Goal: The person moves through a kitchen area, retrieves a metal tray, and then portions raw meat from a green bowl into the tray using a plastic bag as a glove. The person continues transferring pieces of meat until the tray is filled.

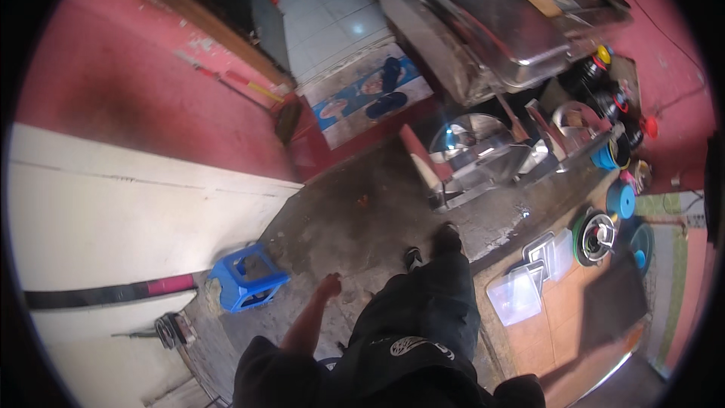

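Note:
My left hand (331, 285) hangs low over the concrete floor (362, 209), apart from everything around it. Its fingers look loosely curled, and I see no object in it, but it is too small and blurred to tell how far they are closed. Nearest to it, on the left, is a blue plastic stool (249, 280). My right hand cannot be made out; only the dark right sleeve (518, 391) shows at the bottom. Clear plastic lids or trays (514, 296) lie on the orange tiled counter (555, 323) to my right.
A stainless steel stove frame (481, 167) with round metal bowls stands ahead on the right. Behind it is a large metal tray (504, 22). Blue basins (621, 199) and a stacked bowl set (595, 238) line the counter. Slippers (388, 105) sit on a doorway mat (340, 113).

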{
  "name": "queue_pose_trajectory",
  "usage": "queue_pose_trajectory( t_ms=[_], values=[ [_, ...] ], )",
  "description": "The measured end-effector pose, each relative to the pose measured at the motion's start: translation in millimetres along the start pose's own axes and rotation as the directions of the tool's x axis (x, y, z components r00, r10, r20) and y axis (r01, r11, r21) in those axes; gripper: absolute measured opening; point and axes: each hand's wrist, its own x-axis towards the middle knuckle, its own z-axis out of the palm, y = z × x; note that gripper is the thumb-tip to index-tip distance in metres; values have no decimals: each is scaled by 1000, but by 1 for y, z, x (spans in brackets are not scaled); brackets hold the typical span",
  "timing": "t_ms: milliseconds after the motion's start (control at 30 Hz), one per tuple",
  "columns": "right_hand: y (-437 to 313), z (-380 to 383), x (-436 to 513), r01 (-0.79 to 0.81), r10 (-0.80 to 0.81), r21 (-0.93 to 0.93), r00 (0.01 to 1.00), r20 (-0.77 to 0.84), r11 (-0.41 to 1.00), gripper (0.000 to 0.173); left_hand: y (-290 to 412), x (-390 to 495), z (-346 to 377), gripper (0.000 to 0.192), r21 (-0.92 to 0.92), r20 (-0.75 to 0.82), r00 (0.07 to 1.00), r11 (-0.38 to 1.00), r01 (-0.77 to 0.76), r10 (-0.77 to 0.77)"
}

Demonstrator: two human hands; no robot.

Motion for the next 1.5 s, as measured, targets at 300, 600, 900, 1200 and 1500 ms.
queue_pose_trajectory(
  t_ms=[300,600,900,1200,1500],
  values=[
    [-103,-19,-148,81,-52,-245,991,125,966,36,-31,70,-63,29,-197,294,907,948,-251,302],
    [-255,8,-288,149,-28,-393,954,299,907,38,1,241,-296,34,-650,-21,981,743,-160,192],
    [-448,80,-389,295,-28,-418,842,538,860,41,-181,243,-417,33,-750,152,883,531,395,-443],
    [-705,144,-413,417,-68,-525,825,560,742,45,-118,374,-530,25,-540,273,944,783,308,-184],
    [-915,127,-447,370,-4,-639,867,498,674,49,-30,622,-891,26,-909,-326,940,308,-282,-101]
  ],
)
